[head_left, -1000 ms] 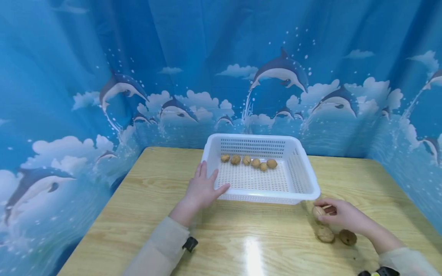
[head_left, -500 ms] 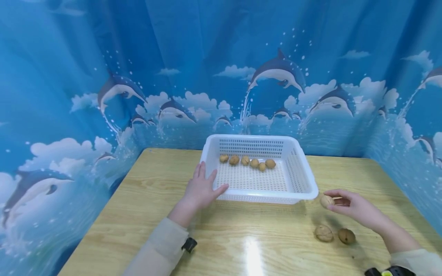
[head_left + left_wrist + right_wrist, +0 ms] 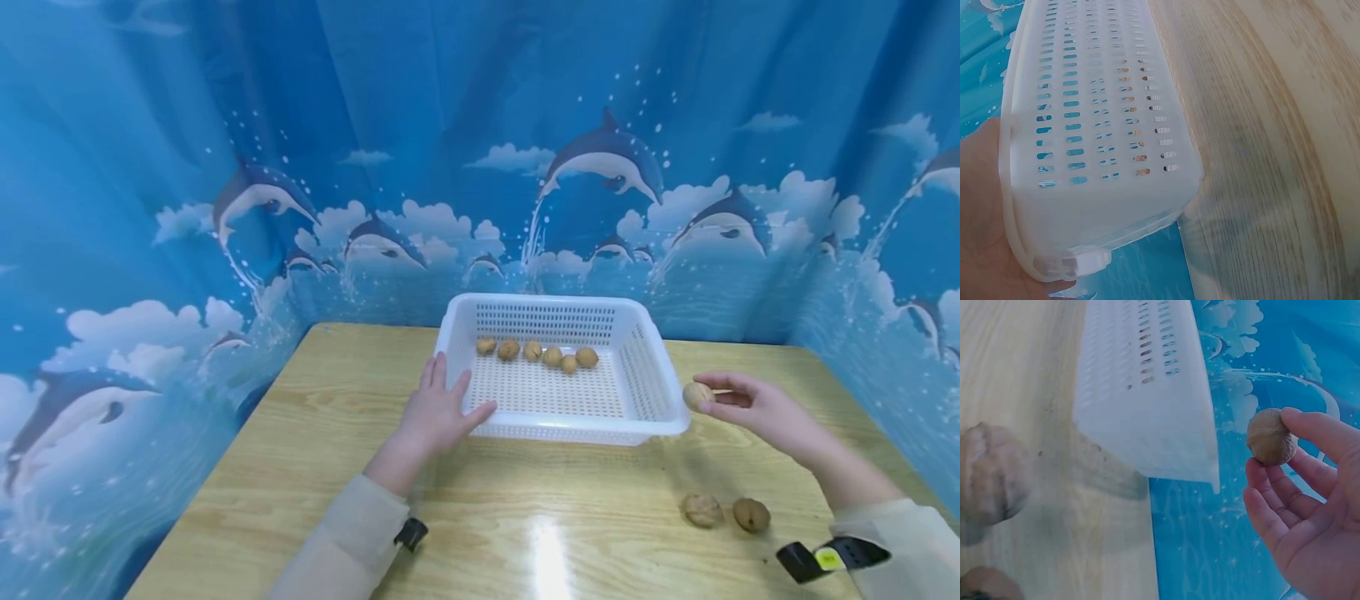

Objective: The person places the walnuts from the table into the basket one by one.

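Between thumb and fingers my right hand (image 3: 757, 410) pinches a walnut (image 3: 697, 397), held up beside the right end of a white plastic basket (image 3: 585, 430). The right wrist view shows this walnut (image 3: 1270, 437) at the fingertips, apart from the basket wall (image 3: 1147, 419). My left hand (image 3: 438, 410) rests on the basket's left front corner with its fingers spread. In the left wrist view, part of that hand (image 3: 982, 206) lies along the rim. Several walnuts (image 3: 532, 351) sit in a row at the back of the basket floor.
Two more walnuts lie on the wooden table (image 3: 480, 533) at the right front, a paler walnut (image 3: 702, 510) and a darker walnut (image 3: 752, 515). Behind the table hangs a blue dolphin-print curtain (image 3: 450, 125).
My right hand has lifted the walnut from near the two others on the table and brought it up to the basket's right side. My left hand stays on the basket.
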A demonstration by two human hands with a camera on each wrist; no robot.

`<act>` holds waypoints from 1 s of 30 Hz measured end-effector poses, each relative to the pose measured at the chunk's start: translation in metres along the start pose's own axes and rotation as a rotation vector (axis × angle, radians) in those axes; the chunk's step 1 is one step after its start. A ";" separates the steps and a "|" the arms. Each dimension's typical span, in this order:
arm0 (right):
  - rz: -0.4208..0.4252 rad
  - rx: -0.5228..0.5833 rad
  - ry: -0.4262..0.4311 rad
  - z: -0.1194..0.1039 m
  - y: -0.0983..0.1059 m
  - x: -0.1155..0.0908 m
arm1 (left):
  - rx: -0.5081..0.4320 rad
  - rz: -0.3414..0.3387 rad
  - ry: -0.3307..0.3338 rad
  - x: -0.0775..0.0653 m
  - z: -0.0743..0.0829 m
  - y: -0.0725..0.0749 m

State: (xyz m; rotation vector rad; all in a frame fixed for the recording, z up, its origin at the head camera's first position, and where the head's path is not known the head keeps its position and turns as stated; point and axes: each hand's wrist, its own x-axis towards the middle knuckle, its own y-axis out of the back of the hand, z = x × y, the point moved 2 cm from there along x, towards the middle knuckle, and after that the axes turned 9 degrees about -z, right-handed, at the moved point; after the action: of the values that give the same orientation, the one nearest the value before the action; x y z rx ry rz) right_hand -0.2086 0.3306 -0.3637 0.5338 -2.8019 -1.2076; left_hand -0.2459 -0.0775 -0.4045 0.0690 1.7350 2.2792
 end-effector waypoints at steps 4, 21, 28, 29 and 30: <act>-0.022 0.011 0.023 -0.013 0.003 0.013 | 0.003 -0.003 0.005 -0.001 -0.001 0.000; -0.103 0.122 -0.032 -0.056 0.011 0.093 | -0.023 -0.002 -0.002 0.002 0.000 0.000; -0.069 0.225 -0.079 -0.054 0.014 0.129 | -0.051 -0.001 0.005 -0.001 0.002 0.000; -0.058 0.239 -0.087 -0.054 0.014 0.133 | -0.050 0.000 0.006 -0.001 0.002 0.000; -0.046 0.255 -0.091 -0.054 0.014 0.138 | -0.050 0.001 0.008 -0.002 0.001 0.000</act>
State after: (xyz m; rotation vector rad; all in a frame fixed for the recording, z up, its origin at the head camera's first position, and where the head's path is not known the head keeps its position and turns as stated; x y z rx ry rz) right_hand -0.3327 0.2563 -0.3292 0.5731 -3.0593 -0.9067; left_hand -0.2441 -0.0765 -0.4044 0.0506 1.6818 2.3248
